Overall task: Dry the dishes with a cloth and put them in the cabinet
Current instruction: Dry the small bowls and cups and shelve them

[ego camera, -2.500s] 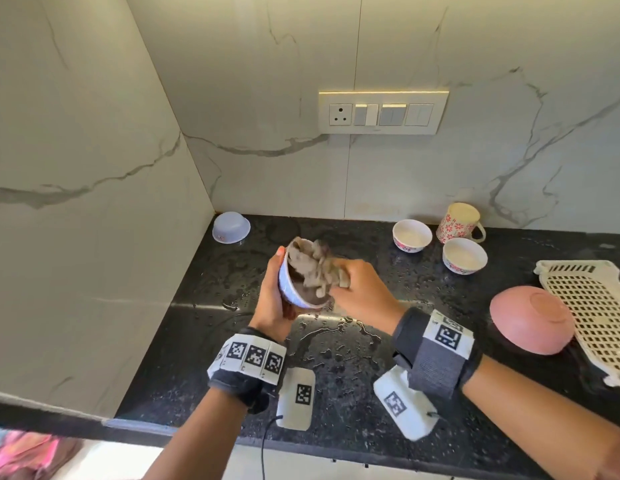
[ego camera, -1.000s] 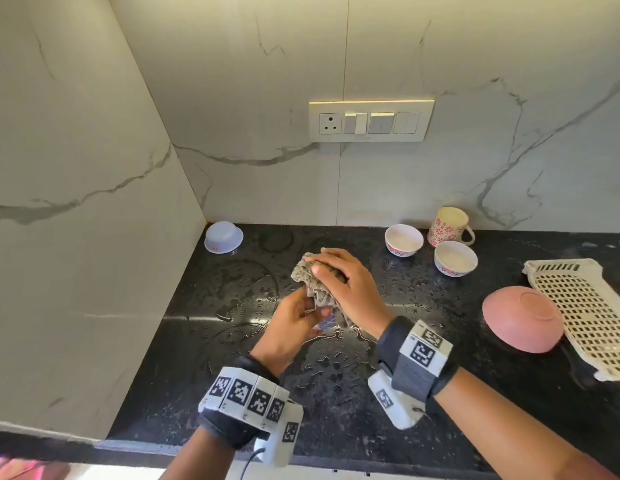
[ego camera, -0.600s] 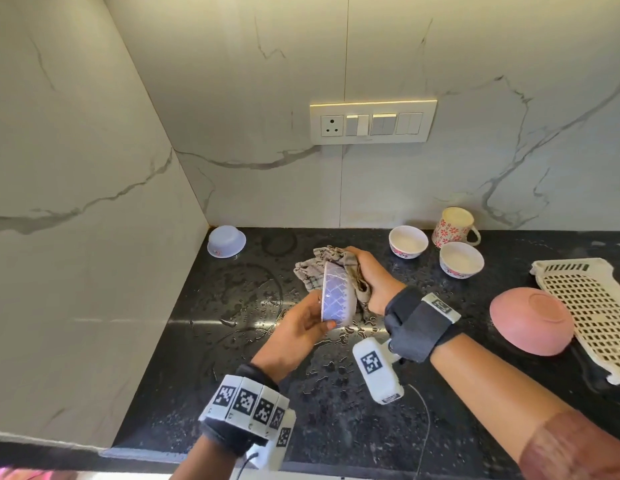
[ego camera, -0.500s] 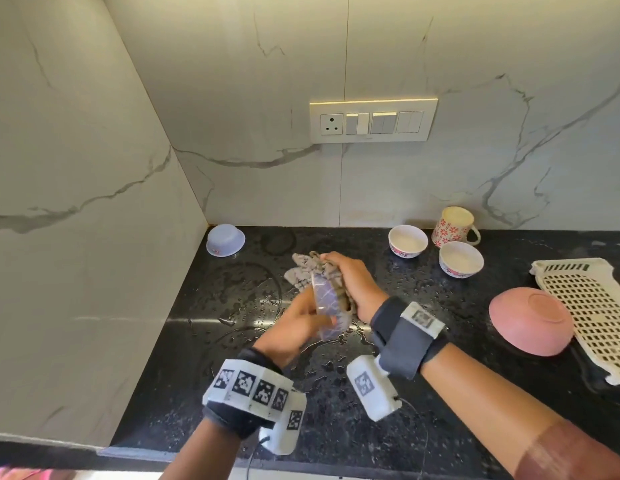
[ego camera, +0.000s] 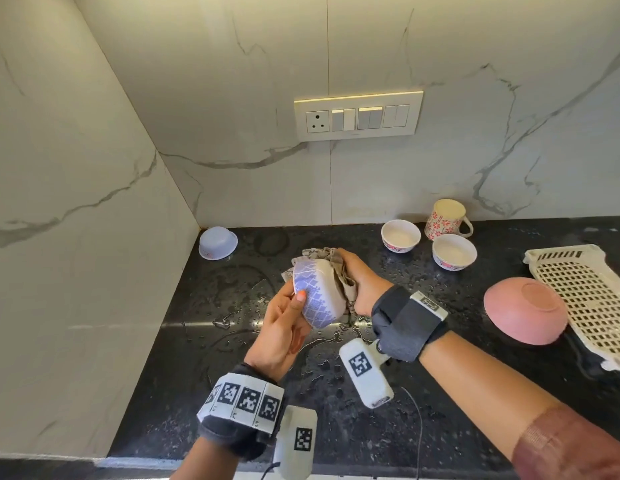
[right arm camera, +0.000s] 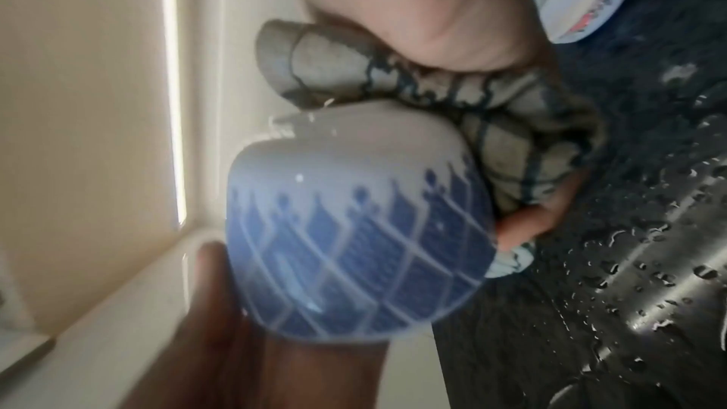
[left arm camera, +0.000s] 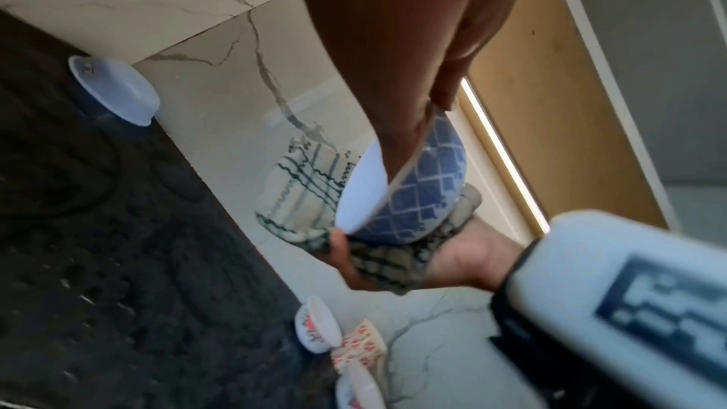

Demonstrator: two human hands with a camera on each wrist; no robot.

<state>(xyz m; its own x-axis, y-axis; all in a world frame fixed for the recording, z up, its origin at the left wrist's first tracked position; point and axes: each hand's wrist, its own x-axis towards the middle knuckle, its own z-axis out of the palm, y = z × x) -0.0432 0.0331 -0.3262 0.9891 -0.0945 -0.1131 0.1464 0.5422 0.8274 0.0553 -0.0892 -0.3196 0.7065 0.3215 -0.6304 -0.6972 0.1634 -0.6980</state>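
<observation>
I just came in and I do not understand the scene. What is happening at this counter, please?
A person is drying a blue patterned bowl. The left hand holds the bowl tilted on its side, and the right hand presses a checked cloth against its base. On the wet black counter stand two small white bowls, a floral mug and an overturned pink bowl.

The glossy, glazed blue-and-white patterned bowl (ego camera: pixel 317 295) presses against a soft checked woven cloth (ego camera: pixel 341 275). Beneath the bowl, the polished black speckled stone countertop (ego camera: pixel 211 327) glistens with water droplets.
</observation>
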